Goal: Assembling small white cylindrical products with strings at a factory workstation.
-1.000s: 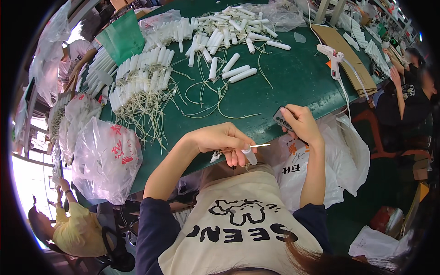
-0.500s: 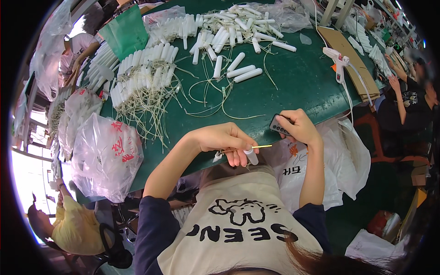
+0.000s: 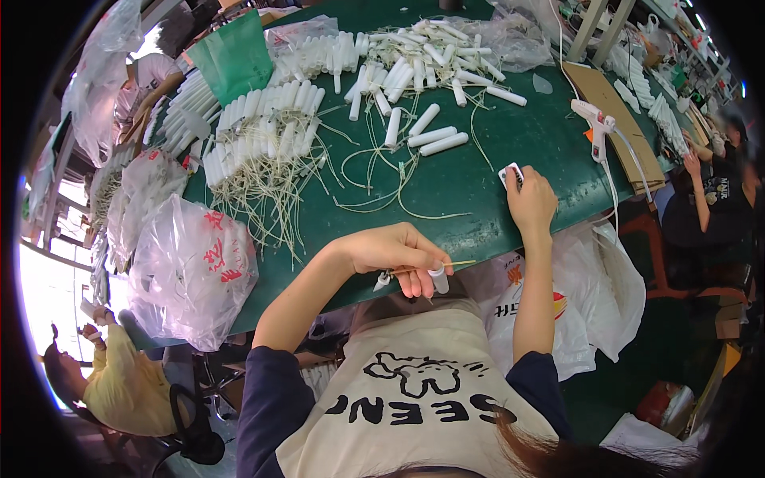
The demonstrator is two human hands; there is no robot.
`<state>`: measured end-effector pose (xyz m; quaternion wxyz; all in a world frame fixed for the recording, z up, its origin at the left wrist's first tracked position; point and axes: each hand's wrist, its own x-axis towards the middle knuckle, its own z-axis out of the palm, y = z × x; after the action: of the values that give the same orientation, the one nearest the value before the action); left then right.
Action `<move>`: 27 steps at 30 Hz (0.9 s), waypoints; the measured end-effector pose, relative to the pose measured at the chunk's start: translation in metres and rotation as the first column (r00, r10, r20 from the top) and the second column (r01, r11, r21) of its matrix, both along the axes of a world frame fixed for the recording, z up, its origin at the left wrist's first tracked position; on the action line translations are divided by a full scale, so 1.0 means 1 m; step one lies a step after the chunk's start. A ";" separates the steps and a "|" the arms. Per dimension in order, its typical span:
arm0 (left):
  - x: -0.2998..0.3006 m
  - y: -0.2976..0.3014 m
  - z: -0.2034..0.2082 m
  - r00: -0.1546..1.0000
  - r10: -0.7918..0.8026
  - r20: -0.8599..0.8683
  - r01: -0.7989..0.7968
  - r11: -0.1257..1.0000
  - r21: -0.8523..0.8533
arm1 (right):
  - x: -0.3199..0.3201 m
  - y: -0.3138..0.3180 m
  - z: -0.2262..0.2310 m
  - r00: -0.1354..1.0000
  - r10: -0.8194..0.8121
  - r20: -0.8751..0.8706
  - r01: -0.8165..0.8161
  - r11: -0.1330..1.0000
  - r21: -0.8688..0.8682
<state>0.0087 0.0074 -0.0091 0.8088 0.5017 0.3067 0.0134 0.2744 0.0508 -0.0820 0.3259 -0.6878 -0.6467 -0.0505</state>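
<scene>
In front of me at the table's near edge, my left hand (image 3: 402, 253) is closed with fingers curled round a white plastic tube (image 3: 439, 280). A thin yellowish strand (image 3: 459, 263) sticks out to the right from between its fingertips. On the hand's other side hangs a small white pointed piece (image 3: 382, 280); whether it joins the tube is hidden by the fingers. Over the table to the right, my right hand (image 3: 532, 203) grips a small flat remote control (image 3: 510, 174), white-edged with a dark face, thumb laid on it.
White tubes with pale wires (image 3: 263, 127) lie in rows on the green table (image 3: 446, 179), with a loose heap (image 3: 430, 64) farther back. A white glue gun (image 3: 596, 127) and cardboard (image 3: 613, 119) are at right. Plastic bags (image 3: 191, 275) flank me. Other people sit at both sides.
My right hand has moved away from my left hand, forward over the table, with the remote control tilted up. My left hand keeps its hold on the tube. The view has shifted slightly.
</scene>
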 end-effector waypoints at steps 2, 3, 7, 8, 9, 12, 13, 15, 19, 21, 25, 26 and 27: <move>-0.002 0.001 0.001 1.000 0.030 -0.004 -0.030 0.999 -0.011 | 0.001 0.008 -0.010 0.987 -0.124 0.101 0.124 0.992 0.006; -0.002 0.002 0.001 0.999 0.033 -0.005 -0.033 0.999 0.000 | 0.001 0.011 -0.013 0.988 -0.121 0.098 0.120 0.993 0.017; -0.008 0.000 0.001 0.996 0.090 0.025 -0.089 0.996 -0.021 | 0.001 0.010 -0.016 0.963 -0.268 0.031 0.267 0.963 0.018; -0.011 0.000 0.001 0.995 0.089 0.034 -0.088 0.996 -0.012 | 0.004 0.009 -0.019 0.970 -0.243 0.008 0.243 0.969 0.044; -0.013 0.000 0.000 0.995 0.086 0.044 -0.086 0.996 -0.006 | 0.006 0.008 -0.021 0.976 -0.219 -0.014 0.220 0.973 0.067; -0.016 -0.001 0.002 0.986 0.153 0.062 -0.153 0.988 -0.010 | 0.002 0.001 -0.012 0.982 -0.128 -0.140 0.148 0.978 0.144; -0.017 0.000 0.004 0.980 0.185 0.069 -0.185 0.983 -0.017 | -0.001 -0.004 -0.005 0.966 -0.036 -0.256 0.090 0.975 0.202; -0.018 0.003 0.005 0.971 0.216 0.100 -0.216 0.976 -0.013 | -0.021 -0.023 0.016 0.917 0.247 -0.313 -0.161 0.948 0.275; -0.021 0.000 0.009 0.949 0.278 0.146 -0.283 0.959 0.016 | -0.061 -0.064 0.060 0.437 0.739 -0.513 -0.824 0.558 0.102; -0.021 -0.001 0.012 0.946 0.291 0.144 -0.296 0.955 0.016 | -0.073 -0.075 0.048 0.423 0.772 -0.475 -0.850 0.519 0.087; -0.025 -0.005 0.014 0.942 0.272 0.195 -0.282 0.959 0.028 | -0.073 -0.083 0.028 0.479 0.687 -0.546 -0.809 0.587 0.030; -0.026 -0.006 0.020 0.944 0.278 0.176 -0.302 0.944 0.133 | -0.073 -0.084 0.030 0.482 0.642 -0.597 -0.782 0.622 0.037; -0.028 -0.007 0.026 0.946 0.284 0.157 -0.315 0.918 0.239 | -0.074 -0.085 0.031 0.481 0.594 -0.645 -0.753 0.657 0.043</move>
<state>-0.0189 0.0000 0.0164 0.7409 0.5489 0.3268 0.2073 0.2008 -0.0341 -0.0515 0.4200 -0.3868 -0.7242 0.3867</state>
